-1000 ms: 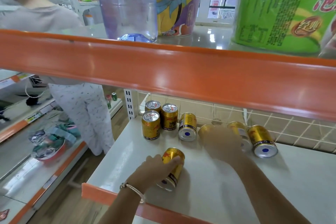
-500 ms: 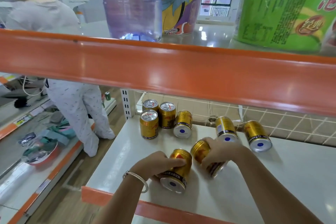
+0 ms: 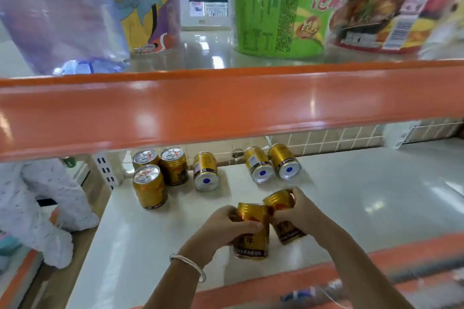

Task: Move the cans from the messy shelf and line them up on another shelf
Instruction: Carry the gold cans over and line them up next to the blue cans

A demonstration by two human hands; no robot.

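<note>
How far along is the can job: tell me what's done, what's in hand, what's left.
Done: nothing visible; no lined-up row on another shelf is in view. In hand: the left hand grips one gold can and the right hand grips a second can, both near the white shelf's front edge. Left: three upright cans and three lying cans at the back.

Illumination is bright, even and overhead. Ceiling lamps put white glare patches on the orange shelf edge (image 3: 226, 108) and on the white shelf (image 3: 376, 195) toward its right edge. Shadows beside the cans (image 3: 206, 173) are short and soft. Wide-angle distortion bows the shelf edge. The upper-shelf containers (image 3: 276, 7) and the bottom right corner are blurred.
</note>
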